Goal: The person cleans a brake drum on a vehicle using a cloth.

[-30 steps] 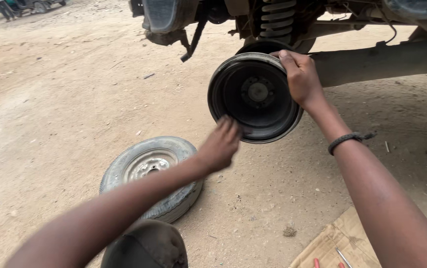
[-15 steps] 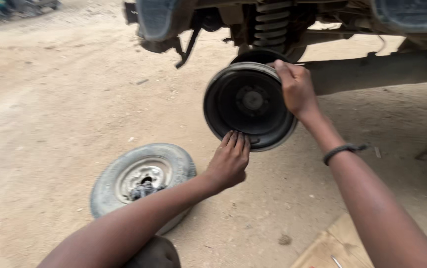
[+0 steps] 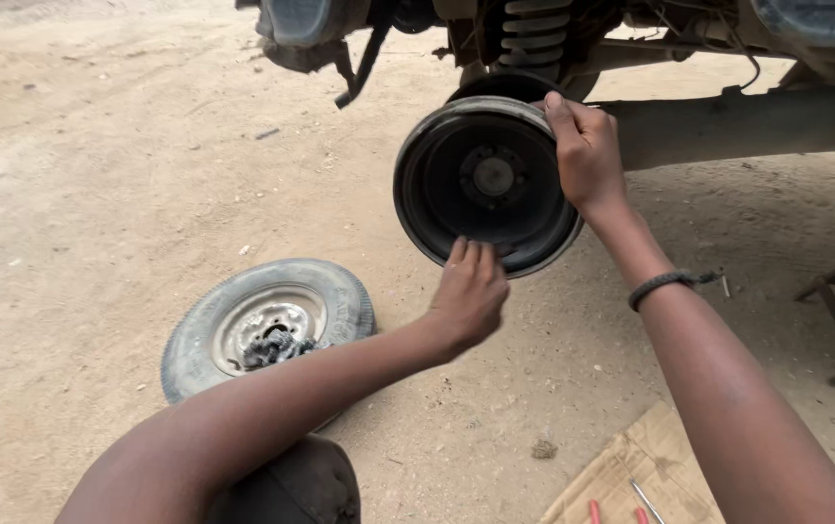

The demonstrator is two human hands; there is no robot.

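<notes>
An open-air roadside repair yard on bare, sandy dirt. Above the right hand (image 3: pixel 584 150) hangs a raised vehicle's underside, with its coil spring (image 3: pixel 531 34) and axle beam (image 3: pixel 738 121) exposed. Left of the left hand (image 3: pixel 471 291) a removed wheel (image 3: pixel 267 325) lies flat on the ground; flattened cardboard (image 3: pixel 631 480) carrying small hand tools lies below the right arm.

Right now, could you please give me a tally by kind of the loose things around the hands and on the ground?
Brake drum, held by the left hand and right hand: 1
Wheel with tyre, lying flat on the dirt: 1
Cardboard sheet: 1
Hand tools on the cardboard, partly cut off by the frame edge: at least 3
Total: at least 6
</notes>
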